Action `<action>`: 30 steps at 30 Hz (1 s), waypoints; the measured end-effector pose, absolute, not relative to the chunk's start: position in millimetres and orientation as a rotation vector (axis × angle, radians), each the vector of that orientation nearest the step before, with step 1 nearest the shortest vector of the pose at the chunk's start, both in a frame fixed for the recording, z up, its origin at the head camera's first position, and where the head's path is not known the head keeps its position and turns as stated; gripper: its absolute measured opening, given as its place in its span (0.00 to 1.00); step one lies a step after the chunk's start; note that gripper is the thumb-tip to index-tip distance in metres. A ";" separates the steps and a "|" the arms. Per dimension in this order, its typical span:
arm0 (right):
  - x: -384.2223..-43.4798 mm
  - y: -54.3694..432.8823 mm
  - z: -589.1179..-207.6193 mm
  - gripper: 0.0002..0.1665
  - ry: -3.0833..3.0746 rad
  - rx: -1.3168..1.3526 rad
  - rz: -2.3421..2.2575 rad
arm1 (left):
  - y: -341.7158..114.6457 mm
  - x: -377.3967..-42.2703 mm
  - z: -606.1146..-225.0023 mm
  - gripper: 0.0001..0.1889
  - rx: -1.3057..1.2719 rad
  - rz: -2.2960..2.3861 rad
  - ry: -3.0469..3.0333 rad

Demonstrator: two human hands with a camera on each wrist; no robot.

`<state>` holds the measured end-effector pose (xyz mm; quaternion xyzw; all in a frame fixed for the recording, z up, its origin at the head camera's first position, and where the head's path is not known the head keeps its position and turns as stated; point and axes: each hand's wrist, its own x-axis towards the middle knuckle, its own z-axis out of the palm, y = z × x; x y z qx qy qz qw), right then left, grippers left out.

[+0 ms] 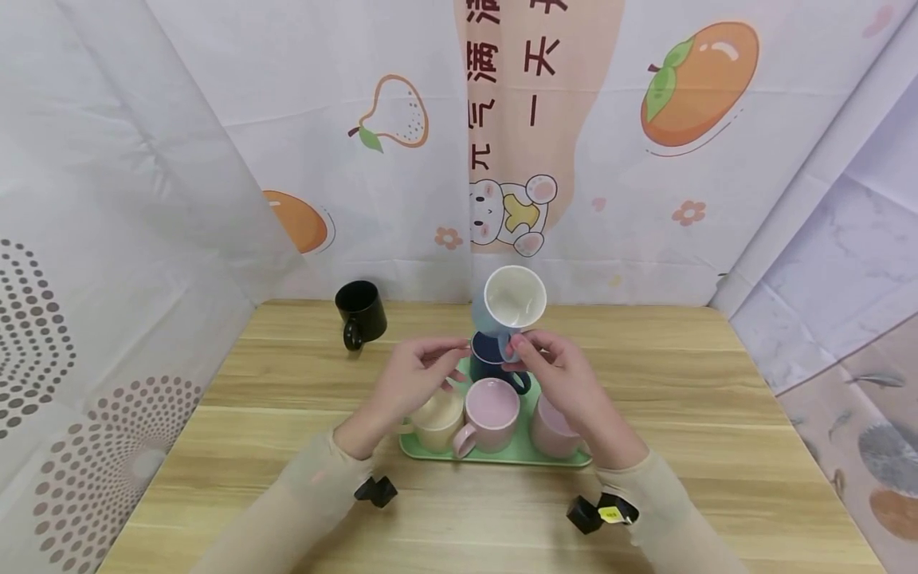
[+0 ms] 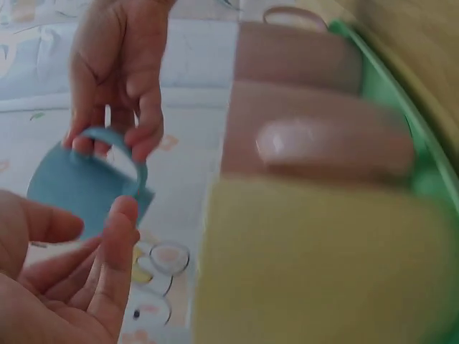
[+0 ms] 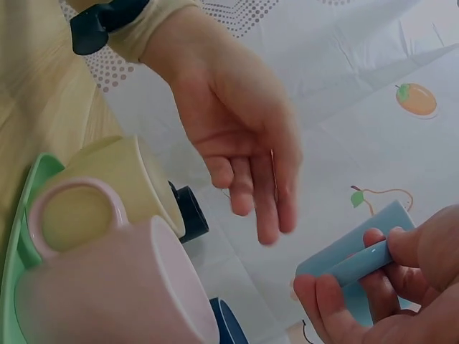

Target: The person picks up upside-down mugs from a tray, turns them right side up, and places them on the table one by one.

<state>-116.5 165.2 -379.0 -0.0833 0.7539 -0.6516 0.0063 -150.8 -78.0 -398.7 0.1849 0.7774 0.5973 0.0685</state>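
Presently: light-blue, white-lined cylindrical mug [image 1: 511, 300], eleven o'clock from nearer right hand [image 1: 558, 368], handle [image 1: 508, 349] pinched; two o'clock from left hand [image 1: 417, 373], unclenched, empty.

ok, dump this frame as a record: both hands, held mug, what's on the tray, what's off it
right hand: grips blue mug by its handle
left hand: holds nothing, near blue mug
blue mug: held up, tilted, mouth facing head camera
tray: green, on table
tray front row, left to right: yellow mug, middle pink mug, right pink mug
tray back: navy mug, behind middle pink mug
off tray: black mug, on table, back left
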 end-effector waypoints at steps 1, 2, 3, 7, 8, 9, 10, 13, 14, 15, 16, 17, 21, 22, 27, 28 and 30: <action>-116.1 167.0 -378.8 0.17 2.363 -0.256 -2.042 | -84.1 -149.9 -400.0 0.16 0.615 1.750 2.414; -115.6 168.7 -378.3 0.17 2.372 -0.245 -2.037 | -90.1 -149.3 -401.7 0.16 0.684 1.688 2.487; -115.3 170.8 -378.0 0.18 2.380 -0.237 -2.030 | -95.9 -148.3 -403.2 0.17 0.743 1.626 2.549; -114.8 180.0 -376.8 0.19 2.424 -0.191 -1.988 | -115.8 -146.8 -416.4 0.23 0.977 1.340 2.693; -114.7 182.4 -376.3 0.20 2.434 -0.179 -1.976 | -119.7 -146.3 -420.2 0.25 1.023 1.281 2.700; -114.6 185.0 -376.1 0.20 2.440 -0.174 -1.969 | -123.5 -145.2 -424.0 0.27 1.052 1.228 2.704; -114.2 187.7 -375.8 0.20 2.445 -0.167 -1.966 | -126.7 -144.4 -427.8 0.29 1.079 1.178 2.705; -113.0 196.8 -375.0 0.20 2.472 -0.142 -1.942 | -135.7 -140.5 -437.6 0.35 1.119 1.060 2.707; -112.6 200.3 -374.9 0.20 2.482 -0.132 -1.934 | -138.1 -138.9 -440.0 0.36 1.122 1.036 2.703; -112.3 204.1 -374.9 0.20 2.493 -0.114 -1.918 | -140.3 -137.6 -442.3 0.38 1.129 1.018 2.700; -112.1 207.9 -375.3 0.20 2.497 -0.096 -1.911 | -142.1 -136.7 -444.6 0.38 1.141 1.003 2.700; -112.0 211.8 -375.7 0.20 2.504 -0.079 -1.902 | -143.6 -135.8 -446.6 0.39 1.149 0.993 2.698; -112.8 226.3 -379.8 0.20 2.512 -0.035 -1.895 | -146.3 -133.1 -451.3 0.42 1.163 0.977 2.697; -113.3 229.5 -381.2 0.20 2.508 -0.032 -1.905 | -146.4 -132.4 -451.5 0.42 1.159 0.972 2.697; -116.2 244.7 -387.3 0.20 2.544 -0.012 -1.930 | -144.9 -128.4 -448.8 0.42 1.123 0.977 2.678; -117.1 247.7 -389.0 0.20 2.556 -0.004 -1.934 | -144.7 -127.7 -448.4 0.42 1.118 0.981 2.676; -119.1 253.4 -392.3 0.20 2.586 0.023 -1.927 | -144.5 -126.6 -448.1 0.42 1.104 0.999 2.669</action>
